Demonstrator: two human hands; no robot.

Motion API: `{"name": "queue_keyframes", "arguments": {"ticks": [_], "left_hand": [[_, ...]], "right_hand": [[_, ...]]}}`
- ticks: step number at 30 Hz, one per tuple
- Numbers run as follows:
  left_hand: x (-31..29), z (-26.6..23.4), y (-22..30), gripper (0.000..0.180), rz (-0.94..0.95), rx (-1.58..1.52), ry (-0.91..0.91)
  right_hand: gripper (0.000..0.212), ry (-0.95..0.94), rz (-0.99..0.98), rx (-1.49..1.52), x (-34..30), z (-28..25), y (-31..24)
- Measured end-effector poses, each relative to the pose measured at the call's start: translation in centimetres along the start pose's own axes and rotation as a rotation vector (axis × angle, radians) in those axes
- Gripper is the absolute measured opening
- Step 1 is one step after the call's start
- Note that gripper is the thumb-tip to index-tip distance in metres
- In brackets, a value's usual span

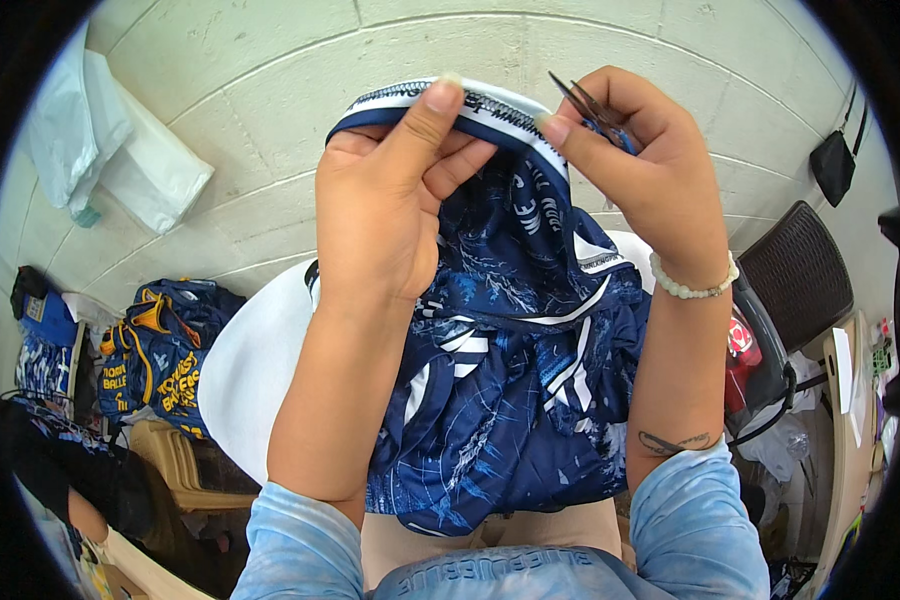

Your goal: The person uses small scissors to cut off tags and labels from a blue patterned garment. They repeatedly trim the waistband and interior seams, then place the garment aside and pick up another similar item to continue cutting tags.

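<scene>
A navy printed garment (510, 430) with white and light-blue markings lies bunched over my lap and on a white surface (260, 365). Its banded edge (520, 118), white and navy with a line of dark stitching, is raised in front of me. My left hand (375, 220) pinches this band between thumb and fingers, stretching it into a curve. At the band's right end, the thumb of my right hand (660, 165) presses close to the fabric. The same hand holds small dark scissors (578, 98), blades pointing up and left; their handles are mostly hidden by my fingers.
A pale block wall (270, 80) rises ahead, with white plastic bags (150, 170) hanging at left. Folded navy and yellow garments (160, 360) are stacked at left, near another person's arm (88, 515). A dark woven chair (800, 265) and a wooden table edge (840, 430) stand at right.
</scene>
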State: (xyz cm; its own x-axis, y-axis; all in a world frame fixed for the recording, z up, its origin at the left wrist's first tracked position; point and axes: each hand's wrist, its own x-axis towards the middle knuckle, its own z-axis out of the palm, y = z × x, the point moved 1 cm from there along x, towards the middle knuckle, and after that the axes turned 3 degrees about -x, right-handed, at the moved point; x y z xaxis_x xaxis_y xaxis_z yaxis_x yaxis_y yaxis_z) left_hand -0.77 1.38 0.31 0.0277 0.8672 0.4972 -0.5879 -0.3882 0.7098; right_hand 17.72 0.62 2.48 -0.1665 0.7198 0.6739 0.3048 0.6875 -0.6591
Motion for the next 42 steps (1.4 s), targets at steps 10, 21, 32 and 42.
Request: {"name": "queue_keyframes", "arguments": {"ticks": [10, 21, 32, 42], "left_hand": [[0.1, 0.5, -0.1, 0.026, 0.061, -0.109, -0.005], [0.5, -1.2, -0.4, 0.032, -0.442, 0.032, -0.073], [0.6, -0.8, -1.2, 0.019, -0.213, 0.003, -0.021], [-0.1, 0.7, 0.2, 0.021, -0.01, -0.041, -0.05]], "right_hand": [[0.015, -0.139, 0.023, -0.015, -0.2, 0.6, 0.1], [0.014, -0.084, -0.106, -0.116, 0.0, 0.5, 0.5], [0.013, -0.204, 0.002, -0.109, -0.1, 0.0, 0.8], [0.026, -0.088, -0.002, 0.096, 0.1, 0.0, 0.1]]}}
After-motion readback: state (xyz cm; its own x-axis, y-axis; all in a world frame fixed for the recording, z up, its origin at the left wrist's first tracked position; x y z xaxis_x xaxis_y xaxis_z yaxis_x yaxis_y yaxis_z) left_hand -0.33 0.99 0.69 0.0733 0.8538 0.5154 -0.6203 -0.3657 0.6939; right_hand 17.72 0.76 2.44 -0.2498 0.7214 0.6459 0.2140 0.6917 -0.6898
